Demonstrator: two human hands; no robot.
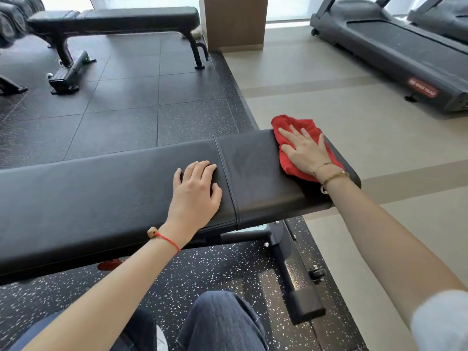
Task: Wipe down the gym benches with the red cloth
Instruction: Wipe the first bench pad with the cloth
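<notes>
While the right hand is pressing the red cloth flat with spread, straight fingers on the right end of the near bench, the left hand is resting palm-down beside the seam, fingers relaxed and holding nothing, probably for steadying the body. The far bench is waiting, well apart, across the dark floor.

Your surface is smooth black leather-look padding with a soft sheen. The red cloth looks soft and matt; the floor is speckled rubber.
</notes>
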